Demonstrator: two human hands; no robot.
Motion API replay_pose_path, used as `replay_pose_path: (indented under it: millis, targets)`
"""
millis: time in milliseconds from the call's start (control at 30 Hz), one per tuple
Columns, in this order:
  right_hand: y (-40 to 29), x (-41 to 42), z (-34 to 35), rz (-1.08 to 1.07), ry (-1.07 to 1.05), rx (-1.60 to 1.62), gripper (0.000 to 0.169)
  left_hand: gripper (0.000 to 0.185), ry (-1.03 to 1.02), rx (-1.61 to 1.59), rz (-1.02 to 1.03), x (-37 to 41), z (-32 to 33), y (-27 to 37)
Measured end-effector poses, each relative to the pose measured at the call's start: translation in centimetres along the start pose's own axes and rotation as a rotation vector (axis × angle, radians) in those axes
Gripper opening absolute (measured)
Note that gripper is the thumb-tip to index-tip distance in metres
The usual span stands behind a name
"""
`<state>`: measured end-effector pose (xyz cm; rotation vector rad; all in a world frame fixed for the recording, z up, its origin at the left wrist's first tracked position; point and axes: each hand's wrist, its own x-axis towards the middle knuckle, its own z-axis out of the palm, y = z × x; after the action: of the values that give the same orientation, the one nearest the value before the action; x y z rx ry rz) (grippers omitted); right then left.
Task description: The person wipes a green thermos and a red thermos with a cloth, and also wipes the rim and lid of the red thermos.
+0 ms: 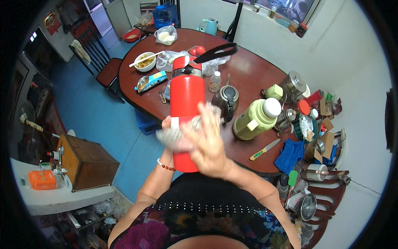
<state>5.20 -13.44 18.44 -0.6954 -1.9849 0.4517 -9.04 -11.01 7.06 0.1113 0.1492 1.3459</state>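
Note:
A red vacuum flask (pixel 187 96) is held up in front of my body, tilted with its lid end away from me. From the lid end a black carrying strap (pixel 217 53) sticks out to the right. My left hand (pixel 166 123) grips the flask from its left and underside, mostly hidden behind it. Across the flask's lower half lies a greyish-white cloth (pixel 169 137), blurred. My right hand (pixel 209 146) presses this cloth against the flask, with its fingers spread and blurred.
On the dark red table (pixel 258 68) stand a green thermos jug (pixel 255 119), a steel kettle (pixel 225 98) and a small plastic bottle (pixel 215 81). A knife (pixel 264 150) lies near a blue cloth (pixel 289 155). Farther left is a bowl of food (pixel 145 62) with chopsticks.

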Motion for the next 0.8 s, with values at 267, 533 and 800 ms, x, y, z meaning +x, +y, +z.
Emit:
replay_pose_path:
  millis: [267, 533, 800]
  targets:
    - [3.5, 4.2, -1.5, 0.065, 0.163, 0.228, 0.052, 0.080, -0.173, 0.204, -0.024, -1.0, 4.5, 0.3]
    - [2.9, 2.7, -0.3, 0.100, 0.086, 0.128, 0.057, 0.085, -0.396, -0.112, -0.110, 0.5, 3.1, 1.1]
    - [0.0, -2.0, 1.0, 0.169, 0.042, 0.334, 0.053, 0.083, -0.179, 0.060, 0.023, 1.4, 3.7, 1.6]
